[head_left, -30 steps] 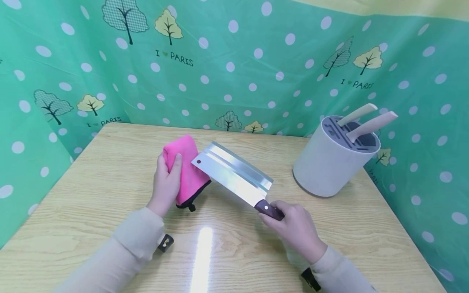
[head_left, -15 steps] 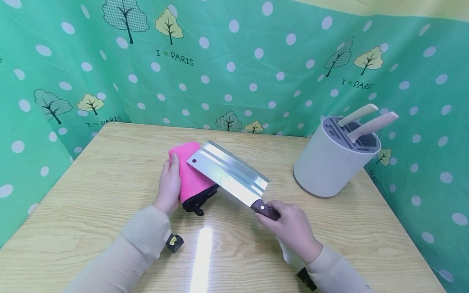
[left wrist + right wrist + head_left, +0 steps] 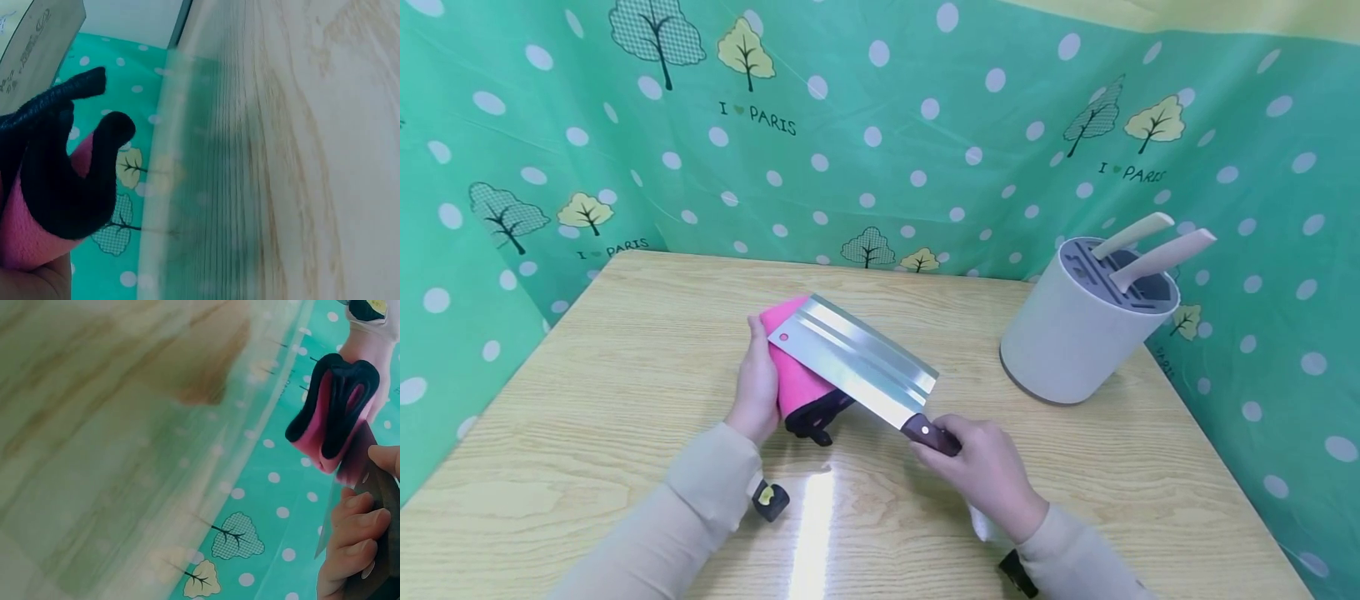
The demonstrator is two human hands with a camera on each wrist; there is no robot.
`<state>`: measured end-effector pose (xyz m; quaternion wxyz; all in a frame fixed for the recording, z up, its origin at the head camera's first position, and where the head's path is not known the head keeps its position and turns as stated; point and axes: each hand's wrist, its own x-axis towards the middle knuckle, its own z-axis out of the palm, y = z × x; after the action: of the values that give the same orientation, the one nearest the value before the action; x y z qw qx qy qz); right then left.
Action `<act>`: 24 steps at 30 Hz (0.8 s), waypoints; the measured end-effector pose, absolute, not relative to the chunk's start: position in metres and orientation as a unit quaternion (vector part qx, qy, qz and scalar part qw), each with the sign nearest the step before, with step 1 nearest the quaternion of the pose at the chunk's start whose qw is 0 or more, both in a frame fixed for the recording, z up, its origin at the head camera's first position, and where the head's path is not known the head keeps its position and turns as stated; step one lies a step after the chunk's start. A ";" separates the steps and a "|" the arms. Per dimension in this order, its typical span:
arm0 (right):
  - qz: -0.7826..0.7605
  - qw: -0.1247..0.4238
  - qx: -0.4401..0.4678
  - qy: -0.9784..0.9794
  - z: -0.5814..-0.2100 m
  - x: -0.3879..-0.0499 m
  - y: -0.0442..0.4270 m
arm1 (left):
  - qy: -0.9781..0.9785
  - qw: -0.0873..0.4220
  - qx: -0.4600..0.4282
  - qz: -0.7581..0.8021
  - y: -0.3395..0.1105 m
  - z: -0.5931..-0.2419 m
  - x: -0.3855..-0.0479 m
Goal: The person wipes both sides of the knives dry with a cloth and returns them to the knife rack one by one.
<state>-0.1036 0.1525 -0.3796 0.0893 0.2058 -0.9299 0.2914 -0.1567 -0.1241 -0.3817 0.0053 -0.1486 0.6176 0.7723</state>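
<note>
My right hand (image 3: pixel 988 471) grips the dark wooden handle of a cleaver (image 3: pixel 853 358), whose broad steel blade points up and left. Folded in my left hand (image 3: pixel 756 387) is a pink cloth (image 3: pixel 793 379) with black edging and a small black loop. The blade's far end overlaps the cloth in the head view, hiding part of it. From the left wrist, the cloth's black edge (image 3: pixel 75 206) shows close up, with the engraved blade (image 3: pixel 44 44) beyond it. The right wrist view has my curled fingers (image 3: pixel 359 525) round the handle; the cloth's folds (image 3: pixel 310 447) show beyond.
A white round knife block (image 3: pixel 1063 342) stands at the right of the wooden table (image 3: pixel 587 400), with two pale-handled knives (image 3: pixel 1161 260) in its slots. A green dotted curtain (image 3: pixel 880 142) hangs behind and at both sides. A light reflection lies on the tabletop near the front.
The cloth and left hand have moved right and slightly down. The cleaver has shifted left, so its blade now overlaps more of the cloth. The knife block has stayed put.
</note>
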 end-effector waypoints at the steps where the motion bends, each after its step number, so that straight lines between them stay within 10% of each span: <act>1: 0.289 0.092 0.210 -0.930 -0.380 -0.104 0.152 | 0.608 0.010 -0.149 0.780 -0.124 -0.382 -0.156; 24: 0.287 0.073 0.236 -0.925 -0.378 -0.104 0.144 | 0.570 0.051 -0.106 0.813 -0.107 -0.386 -0.148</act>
<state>-0.1045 0.1440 -0.3784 0.0730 0.2363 -0.9254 0.2872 -0.1479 -0.1072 -0.3862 0.0515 -0.1056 0.5698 0.8134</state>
